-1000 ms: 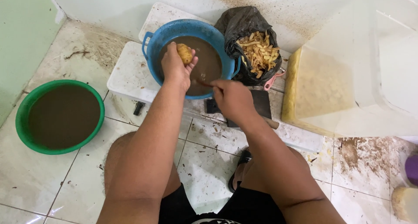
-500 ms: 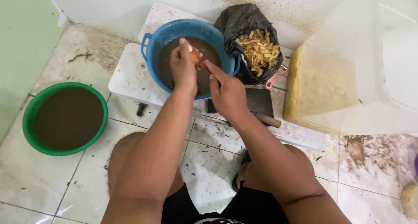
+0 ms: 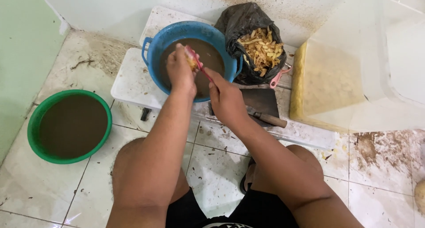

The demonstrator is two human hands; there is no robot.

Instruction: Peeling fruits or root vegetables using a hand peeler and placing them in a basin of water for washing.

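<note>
Hands point(image 3: 203, 84), slim red peeler point(image 3: 199, 64)

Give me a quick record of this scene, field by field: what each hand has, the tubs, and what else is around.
left hand: left hand grips a small yellowish vegetable piece over the blue tub
right hand: right hand holds a red-handled peeler against the piece
blue tub: blue tub on a white board, filled with brown water
green basin: green basin on the tiled floor, brown water inside
black bag: black bag holds yellow peelings
knife: cleaver lies flat beside the right hand
container: clear bin of pale pieces at right
</note>
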